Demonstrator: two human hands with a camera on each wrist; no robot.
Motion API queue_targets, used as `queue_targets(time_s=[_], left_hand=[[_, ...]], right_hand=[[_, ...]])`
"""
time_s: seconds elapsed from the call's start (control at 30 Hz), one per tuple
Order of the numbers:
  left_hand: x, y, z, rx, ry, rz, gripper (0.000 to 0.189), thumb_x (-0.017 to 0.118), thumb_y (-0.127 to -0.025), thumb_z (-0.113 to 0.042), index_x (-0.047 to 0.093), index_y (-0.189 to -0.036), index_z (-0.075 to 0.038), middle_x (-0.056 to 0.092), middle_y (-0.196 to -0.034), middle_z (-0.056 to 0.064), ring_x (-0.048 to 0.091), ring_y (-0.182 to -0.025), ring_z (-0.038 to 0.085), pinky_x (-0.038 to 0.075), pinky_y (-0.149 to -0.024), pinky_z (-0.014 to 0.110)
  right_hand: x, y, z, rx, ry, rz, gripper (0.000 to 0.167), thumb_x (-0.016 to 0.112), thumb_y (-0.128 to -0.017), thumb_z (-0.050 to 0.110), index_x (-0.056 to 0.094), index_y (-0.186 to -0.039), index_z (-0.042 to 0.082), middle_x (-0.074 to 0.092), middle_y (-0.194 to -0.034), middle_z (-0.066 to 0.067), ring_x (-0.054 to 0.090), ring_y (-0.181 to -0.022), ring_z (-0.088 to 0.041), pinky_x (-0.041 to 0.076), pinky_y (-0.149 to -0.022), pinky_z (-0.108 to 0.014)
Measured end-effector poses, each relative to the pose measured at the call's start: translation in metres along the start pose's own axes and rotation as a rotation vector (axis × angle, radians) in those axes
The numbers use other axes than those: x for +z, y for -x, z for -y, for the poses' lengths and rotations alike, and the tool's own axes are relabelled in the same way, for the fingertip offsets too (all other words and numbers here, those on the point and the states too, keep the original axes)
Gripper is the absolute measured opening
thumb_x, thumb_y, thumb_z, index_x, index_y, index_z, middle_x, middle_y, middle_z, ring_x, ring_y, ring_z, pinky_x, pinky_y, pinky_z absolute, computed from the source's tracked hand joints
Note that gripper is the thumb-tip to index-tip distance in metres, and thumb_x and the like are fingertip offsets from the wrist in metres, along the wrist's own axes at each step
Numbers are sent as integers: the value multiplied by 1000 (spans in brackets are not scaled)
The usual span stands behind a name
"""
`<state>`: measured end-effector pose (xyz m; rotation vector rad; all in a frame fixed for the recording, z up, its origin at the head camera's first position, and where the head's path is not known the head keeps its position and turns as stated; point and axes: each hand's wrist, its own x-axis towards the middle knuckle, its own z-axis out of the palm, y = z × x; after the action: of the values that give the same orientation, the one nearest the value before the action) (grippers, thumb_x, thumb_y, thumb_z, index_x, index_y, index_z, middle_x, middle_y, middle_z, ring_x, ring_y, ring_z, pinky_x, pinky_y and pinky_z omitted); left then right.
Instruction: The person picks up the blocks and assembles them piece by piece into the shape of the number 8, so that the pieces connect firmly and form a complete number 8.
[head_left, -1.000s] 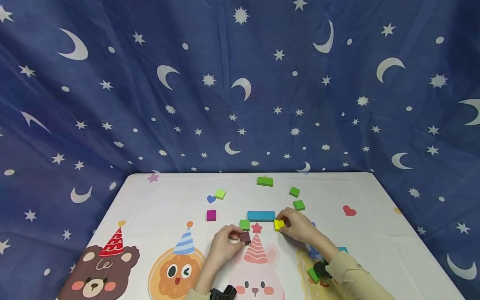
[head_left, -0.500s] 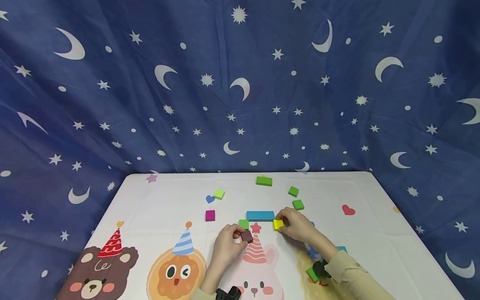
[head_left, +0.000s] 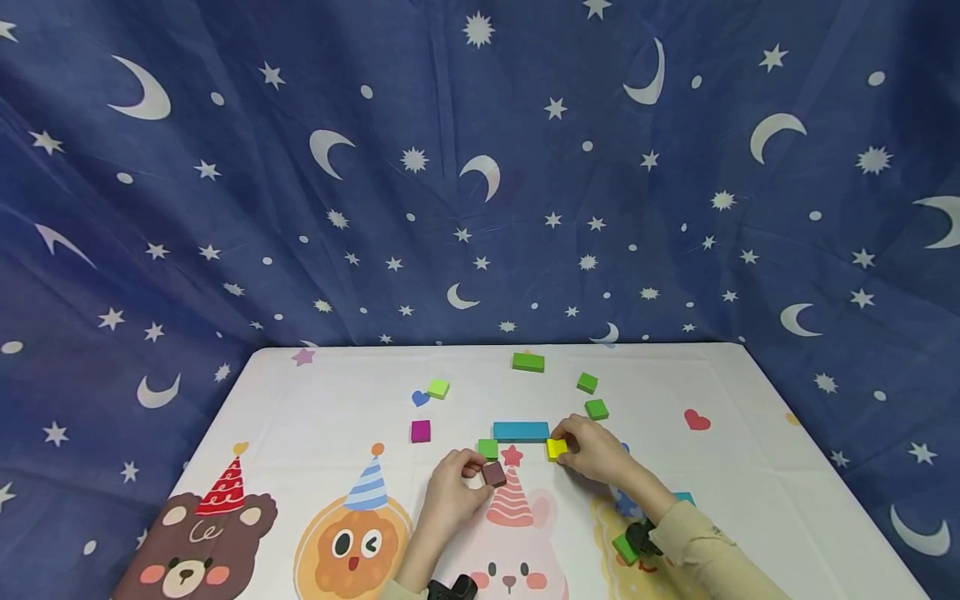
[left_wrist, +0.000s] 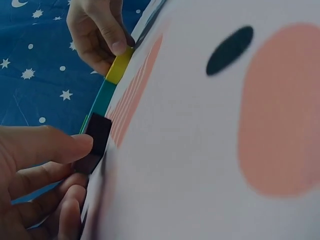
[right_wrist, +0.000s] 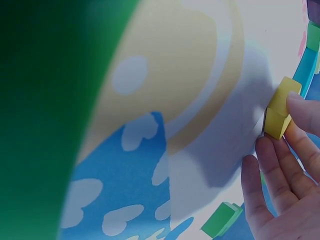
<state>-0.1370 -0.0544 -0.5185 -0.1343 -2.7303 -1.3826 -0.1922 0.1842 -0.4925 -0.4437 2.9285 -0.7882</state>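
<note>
My left hand point(head_left: 452, 492) holds a small dark brown block point(head_left: 493, 474) between thumb and fingers, just in front of a light green block point(head_left: 487, 449). In the left wrist view, the thumb lies against the side of that brown block point(left_wrist: 97, 131). My right hand point(head_left: 595, 448) pinches a yellow block point(head_left: 556, 450) at the right front corner of a long blue block point(head_left: 521, 432). The right wrist view shows the thumb on the upper part of the yellow block point(right_wrist: 278, 112), with fingers below it.
A magenta block point(head_left: 421, 431) and a lime block point(head_left: 438, 389) lie to the left. Behind are a long green block point(head_left: 528, 362) and two small green blocks, one the nearer block point(head_left: 597, 409). Another green block point(head_left: 624, 548) lies by my right wrist, near a partly hidden teal block point(head_left: 684, 497).
My left hand has shifted slightly right and the brown block has turned a little, coming closer to the light green one. My right hand stays on the yellow block.
</note>
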Motion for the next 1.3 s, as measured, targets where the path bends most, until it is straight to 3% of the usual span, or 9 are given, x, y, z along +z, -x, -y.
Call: queue_targets(time_s=[0.33,1.3], left_hand=[[-2,0,4,18,24,-19,28,79,-66,-1,67,-90,-5,60,-81,2,53,-73,11,43,-67,20],[3,-1,4,-10,11,-54,26,79,-66,-3,67,-89,-6,59,-80,2,52,-72,10,43,-67,20]], right_hand=[[0,-1,1,26,0,14,25,79,-74,6,68,-97,10,59,-86,2,47,-76,-11,45,-72,-28],[0,-3,2,40,6,31,25,79,-74,7,68,-97,10,59,-86,3,48,-77,-11,46,-73,-29]])
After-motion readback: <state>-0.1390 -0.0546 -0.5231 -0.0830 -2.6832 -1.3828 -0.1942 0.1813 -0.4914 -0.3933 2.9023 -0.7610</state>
